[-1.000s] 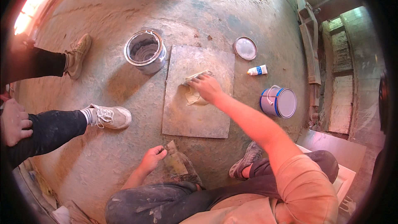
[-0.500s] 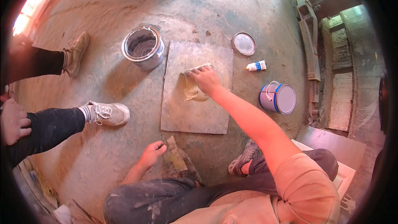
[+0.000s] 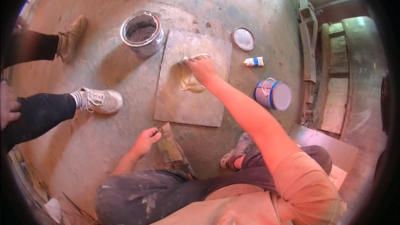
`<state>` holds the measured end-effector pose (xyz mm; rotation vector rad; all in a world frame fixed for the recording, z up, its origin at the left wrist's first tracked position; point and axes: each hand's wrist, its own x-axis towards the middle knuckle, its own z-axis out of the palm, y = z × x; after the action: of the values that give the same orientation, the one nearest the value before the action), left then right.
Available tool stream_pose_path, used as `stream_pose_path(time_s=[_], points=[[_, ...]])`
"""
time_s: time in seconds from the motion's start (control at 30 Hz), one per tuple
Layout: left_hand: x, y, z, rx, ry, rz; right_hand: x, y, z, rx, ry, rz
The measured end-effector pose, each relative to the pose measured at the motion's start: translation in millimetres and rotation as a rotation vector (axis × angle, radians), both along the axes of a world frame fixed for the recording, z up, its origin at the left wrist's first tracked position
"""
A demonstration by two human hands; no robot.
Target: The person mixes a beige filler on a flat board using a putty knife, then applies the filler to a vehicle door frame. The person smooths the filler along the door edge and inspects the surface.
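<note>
My right hand (image 3: 203,70) is closed on a wide flat scraper (image 3: 196,57), its edge carrying pale paste. Under it lies a square grey board (image 3: 187,114), with a smear of cream-coloured putty (image 3: 189,84) spread near the middle. Close to my left knee, my left hand (image 3: 146,140) has thumb and fingers closed at the edge of a flat, brownish, stained blade (image 3: 170,143), which looks like a second scraper. The blade's lower end is dark and hard to make out beside my leg.
An open tin (image 3: 143,49) of grey paste stands left of the board. On the right are a round lid (image 3: 243,38), a small white-and-blue tube (image 3: 253,61) and a closed tin (image 3: 273,94). Another person's shoes (image 3: 102,101) rest on the floor at left; a metal frame (image 3: 308,37) edges the right.
My right hand and the scraper shift slightly up and left in the view, as does the whole scene. The left hand keeps its hold on the stained blade.
</note>
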<state>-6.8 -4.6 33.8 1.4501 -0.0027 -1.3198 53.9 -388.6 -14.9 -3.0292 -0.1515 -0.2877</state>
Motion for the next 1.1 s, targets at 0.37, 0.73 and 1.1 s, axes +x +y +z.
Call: stream_pose_path(time_s=[0.37, 0.73, 1.1], points=[[-5.4, -11.1, 2.9, -0.036, 0.084, 0.055, -63.9, -1.8, 100.9, 0.238, 0.258, -0.287], [-0.5, -11.7, 7.1, -0.016, 0.087, 0.004, -175.1, 13.3, -62.2, 1.000, 0.208, -1.486], [-4.6, -2.4, 15.0, 0.049, 0.050, 0.015, -31.9, -14.5, -18.4, 0.789, 0.141, -1.078]])
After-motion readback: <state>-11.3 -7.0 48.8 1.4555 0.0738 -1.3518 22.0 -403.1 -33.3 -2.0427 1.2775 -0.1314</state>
